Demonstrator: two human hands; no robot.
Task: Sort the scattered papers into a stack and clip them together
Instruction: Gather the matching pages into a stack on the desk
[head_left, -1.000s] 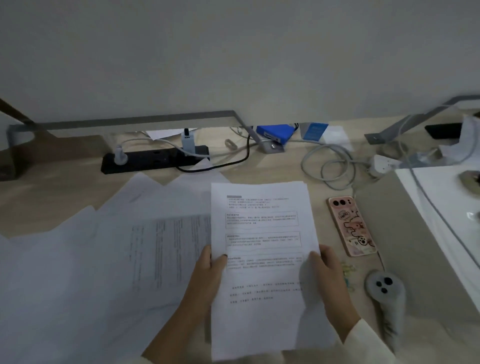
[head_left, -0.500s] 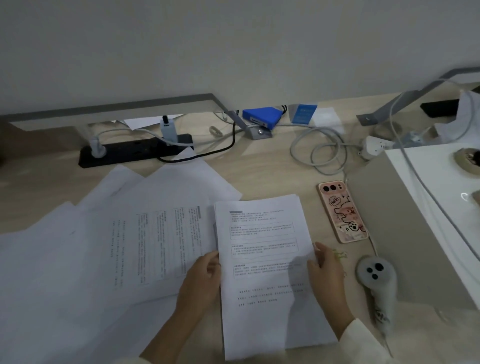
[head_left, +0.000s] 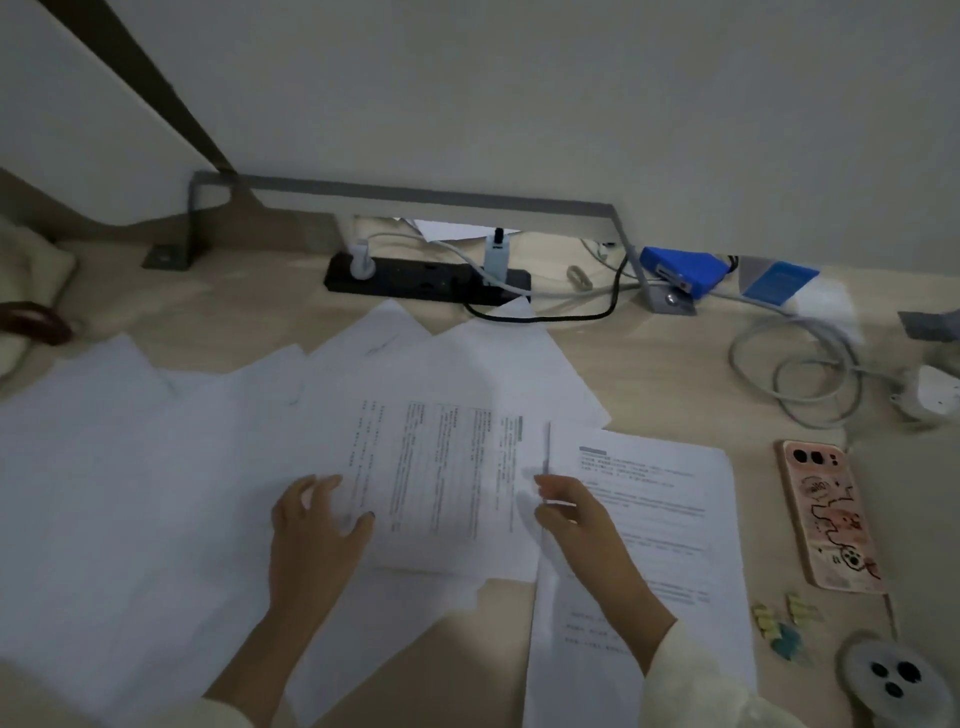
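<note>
A: Nearest first?
B: Round grey controller (head_left: 891, 680), three dark holes in its top, bottom right. Just past it are small yellow and teal pieces (head_left: 784, 626), prob. clips, on the pale wood-grain desk (head_left: 665, 374).
A: Hands?
B: Left hand (head_left: 317, 540) is released, fingers spread, resting flat on the left edge of a printed sheet (head_left: 447, 483). Right hand (head_left: 576, 525) has its fingers bent at the stack's left edge. Can't tell if it pinches it.
A: Where's the stack?
B: The stack (head_left: 654, 525) lies flat on the desk, right of centre, text up. Loose white sheets (head_left: 156, 467) fan out to the left, overlapping.
A: Farther?
B: Glossy pink phone (head_left: 826, 514) w/ a cartoon case, right of the stack. Then a coiled grey cable (head_left: 810, 374), and by the wall a black power strip (head_left: 426, 280) and a blue box (head_left: 680, 270).
</note>
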